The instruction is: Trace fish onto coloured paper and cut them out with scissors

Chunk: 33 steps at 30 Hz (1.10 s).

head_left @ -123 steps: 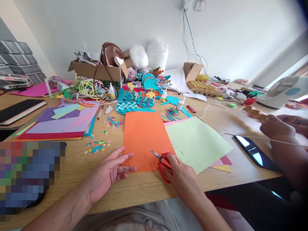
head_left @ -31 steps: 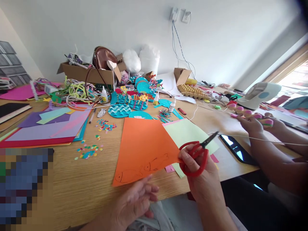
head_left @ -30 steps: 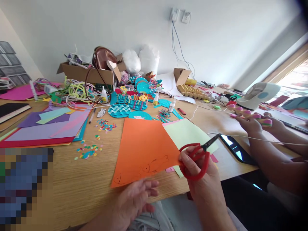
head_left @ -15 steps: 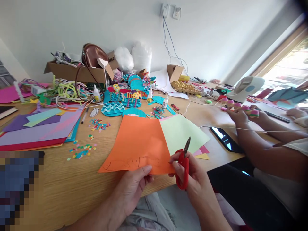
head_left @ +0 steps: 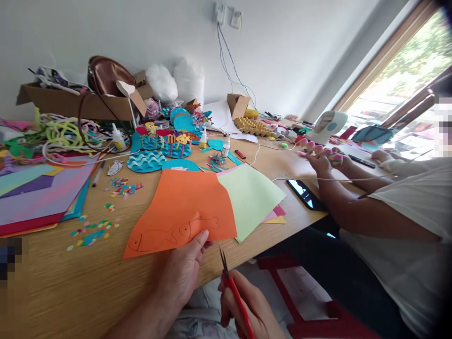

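1. The orange paper point(head_left: 187, 195) is on the desk point(head_left: 81, 287). Two drawn fish point(head_left: 151, 239) go side to side along its near edge.
2. The left hand point(head_left: 183, 273) is closer; its grip pinches that edge, thumb on top.
3. The right hand point(head_left: 249, 299) is lower and to the right, its grip around red scissors point(head_left: 236, 293), tips pointing away, near the paper.

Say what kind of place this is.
Probably a craft room or shared craft workspace: orange paper with fish drawn on it, red-handled scissors in the right hand, and glue bottles beside heaped pipe cleaners on the table.
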Each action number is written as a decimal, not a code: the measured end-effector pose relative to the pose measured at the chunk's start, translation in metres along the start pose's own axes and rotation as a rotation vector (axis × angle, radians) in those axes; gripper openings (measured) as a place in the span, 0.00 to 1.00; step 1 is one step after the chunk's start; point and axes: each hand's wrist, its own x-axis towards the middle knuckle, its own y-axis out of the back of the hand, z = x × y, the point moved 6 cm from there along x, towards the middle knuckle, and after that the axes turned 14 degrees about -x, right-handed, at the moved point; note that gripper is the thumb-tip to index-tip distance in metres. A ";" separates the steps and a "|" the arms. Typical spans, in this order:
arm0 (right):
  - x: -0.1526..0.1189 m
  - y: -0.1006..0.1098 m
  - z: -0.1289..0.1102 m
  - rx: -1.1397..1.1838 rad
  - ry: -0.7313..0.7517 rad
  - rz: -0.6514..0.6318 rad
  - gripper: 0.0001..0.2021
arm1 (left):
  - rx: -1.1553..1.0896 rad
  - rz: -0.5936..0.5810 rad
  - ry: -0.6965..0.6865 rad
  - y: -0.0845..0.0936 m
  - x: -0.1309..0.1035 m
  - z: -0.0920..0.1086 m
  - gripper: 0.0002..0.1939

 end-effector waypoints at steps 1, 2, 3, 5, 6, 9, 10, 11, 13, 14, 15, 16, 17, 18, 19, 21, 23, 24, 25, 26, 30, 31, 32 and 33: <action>0.004 -0.002 0.000 -0.001 0.005 -0.015 0.20 | -0.001 0.002 -0.015 0.000 0.000 0.000 0.21; 0.007 -0.002 -0.001 0.001 0.013 -0.028 0.19 | 0.000 0.005 -0.025 0.001 0.001 0.001 0.22; 0.009 -0.003 -0.001 0.007 0.022 -0.036 0.18 | 0.000 0.007 -0.036 0.001 0.001 0.002 0.23; 0.012 -0.003 0.000 0.028 0.034 -0.041 0.17 | -0.003 0.003 -0.053 0.001 0.000 0.003 0.24; 0.012 -0.002 0.001 0.036 0.032 -0.040 0.17 | -0.006 -0.001 -0.056 0.001 0.000 0.004 0.25; 0.012 -0.001 0.001 0.042 0.028 -0.027 0.16 | -0.007 0.006 -0.063 0.000 -0.001 0.005 0.25; 0.013 -0.001 0.000 0.040 0.039 -0.023 0.16 | -0.005 0.013 -0.064 0.000 -0.002 0.005 0.26; 0.013 -0.001 -0.002 0.036 0.054 -0.021 0.15 | -0.004 0.016 -0.064 0.000 -0.002 0.006 0.26; 0.016 -0.002 -0.006 0.033 0.089 -0.012 0.15 | -0.006 0.006 -0.065 -0.002 -0.003 0.006 0.26; 0.018 -0.002 -0.008 0.033 0.102 -0.004 0.16 | -0.007 -0.004 -0.067 -0.003 -0.003 0.007 0.26; 0.021 -0.002 -0.009 0.038 0.111 0.002 0.16 | -0.009 -0.016 -0.072 -0.004 -0.004 0.008 0.26; 0.024 -0.003 -0.009 0.048 0.116 0.011 0.17 | -0.009 -0.025 -0.081 -0.005 -0.004 0.009 0.25; 0.027 -0.003 -0.010 0.061 0.121 0.019 0.17 | -0.008 -0.029 -0.089 -0.005 -0.004 0.010 0.25; 0.029 -0.004 -0.009 0.074 0.126 0.021 0.17 | -0.007 -0.026 -0.097 -0.005 -0.004 0.012 0.24; 0.032 -0.006 -0.009 0.086 0.128 0.016 0.18 | -0.005 -0.020 -0.101 -0.004 -0.004 0.013 0.23; 0.036 -0.009 -0.007 0.110 0.133 -0.001 0.19 | -0.004 0.003 -0.094 -0.003 -0.003 0.013 0.20; 0.037 -0.011 -0.006 0.127 0.133 -0.022 0.20 | -0.009 0.019 -0.079 -0.001 -0.003 0.013 0.19; 0.037 -0.012 -0.006 0.133 0.129 -0.025 0.20 | -0.014 0.023 -0.075 -0.001 -0.003 0.013 0.19; 0.036 -0.012 -0.006 0.133 0.124 -0.025 0.20 | -0.018 0.028 -0.074 0.000 -0.003 0.013 0.18; 0.036 -0.012 -0.006 0.126 0.118 -0.022 0.20 | -0.023 0.032 -0.075 0.000 -0.004 0.013 0.18; 0.033 -0.013 -0.008 0.093 0.104 -0.021 0.20 | -0.034 0.041 -0.067 0.002 -0.004 0.013 0.16; 0.033 -0.014 -0.007 0.092 0.104 -0.023 0.20 | -0.040 0.041 -0.069 0.002 -0.004 0.013 0.16; 0.034 -0.015 -0.007 0.096 0.102 -0.022 0.20 | -0.044 0.041 -0.069 0.003 -0.004 0.013 0.17; 0.035 -0.016 -0.005 0.099 0.100 -0.020 0.21 | -0.047 0.042 -0.069 0.003 -0.004 0.013 0.18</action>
